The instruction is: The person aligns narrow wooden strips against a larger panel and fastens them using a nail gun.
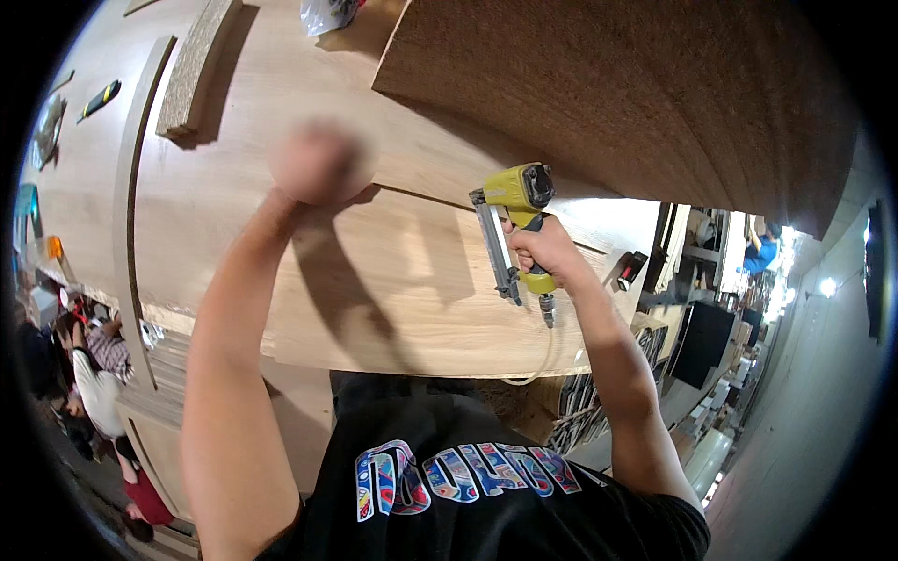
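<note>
Well, the pale wooden surface (192,215) spreads beneath the nail gun (517,192) and far out to its left, with a dark narrow seam running leftward from just beside the tool. Next in size, a brown panel (617,103) looms beyond the nail gun and to its right, its near corner casting a shadow on the wood. A long, thin strip (140,168) lies well to the left of the nail gun, and a shorter, thicker board piece (199,70) lies between the two, farther from the person. The nail gun itself, yellow-green and black, is upright over the near part of the surface; whether its nose touches the wood, I cannot tell. The right hand (550,251) has its fingers wrapped around the handle. The left hand (321,161) is to the left of the nail gun, blurred, so I cannot tell how its fingers stand. A clear plastic bag (325,16) sits beyond and left of the nail gun, a black-and-yellow knife (100,99) far to its left, and a small red-and-black tool (632,271) near its right side.
</note>
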`<state>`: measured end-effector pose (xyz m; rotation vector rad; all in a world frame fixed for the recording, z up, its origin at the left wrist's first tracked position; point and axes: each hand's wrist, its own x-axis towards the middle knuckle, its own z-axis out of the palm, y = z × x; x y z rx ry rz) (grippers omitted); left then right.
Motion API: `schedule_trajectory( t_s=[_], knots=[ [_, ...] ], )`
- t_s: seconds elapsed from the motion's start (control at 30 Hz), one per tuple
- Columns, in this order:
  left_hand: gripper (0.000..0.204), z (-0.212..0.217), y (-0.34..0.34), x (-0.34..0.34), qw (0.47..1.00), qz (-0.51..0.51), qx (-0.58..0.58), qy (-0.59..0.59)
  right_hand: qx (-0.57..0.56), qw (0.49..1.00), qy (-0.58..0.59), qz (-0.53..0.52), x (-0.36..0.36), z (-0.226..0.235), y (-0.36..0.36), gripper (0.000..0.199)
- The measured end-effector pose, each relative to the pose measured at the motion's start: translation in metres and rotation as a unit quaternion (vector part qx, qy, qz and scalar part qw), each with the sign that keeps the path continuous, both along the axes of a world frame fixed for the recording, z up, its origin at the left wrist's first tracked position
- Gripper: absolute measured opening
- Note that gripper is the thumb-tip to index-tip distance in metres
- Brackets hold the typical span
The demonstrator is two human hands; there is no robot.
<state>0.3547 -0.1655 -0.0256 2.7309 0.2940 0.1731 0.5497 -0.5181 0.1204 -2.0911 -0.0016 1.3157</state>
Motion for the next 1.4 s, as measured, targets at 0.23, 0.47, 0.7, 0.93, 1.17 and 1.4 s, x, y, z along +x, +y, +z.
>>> schedule_trajectory(
  t_s=[0.23,0.47,0.7,0.93,1.17,1.4],
  knots=[
    [0.079,0.014,-0.001,0.004,0.999,-0.022,-0.034,0.023,-0.017,0.999,-0.037,0.005,-0.028,0.011,0.030,0.044],
    [0.081,-0.008,0.011,0.000,0.998,-0.041,0.002,-0.037,0.013,1.000,-0.005,-0.009,-0.068,0.003,0.090,0.040],
    [0.080,-0.006,0.013,-0.001,0.998,-0.039,-0.015,-0.038,-0.010,1.000,-0.017,-0.016,-0.078,0.012,0.108,0.040],
    [0.080,-0.008,0.014,-0.002,0.997,-0.036,-0.032,-0.053,0.006,0.999,-0.021,-0.033,-0.082,0.007,0.113,0.039],
    [0.080,-0.008,0.013,-0.002,0.997,-0.039,-0.041,-0.060,-0.005,0.999,-0.016,-0.035,-0.080,0.005,0.110,0.036],
    [0.078,0.003,0.017,-0.005,0.998,-0.041,-0.044,-0.028,0.001,0.999,0.024,-0.046,-0.079,0.020,0.130,0.039]
  ],
)
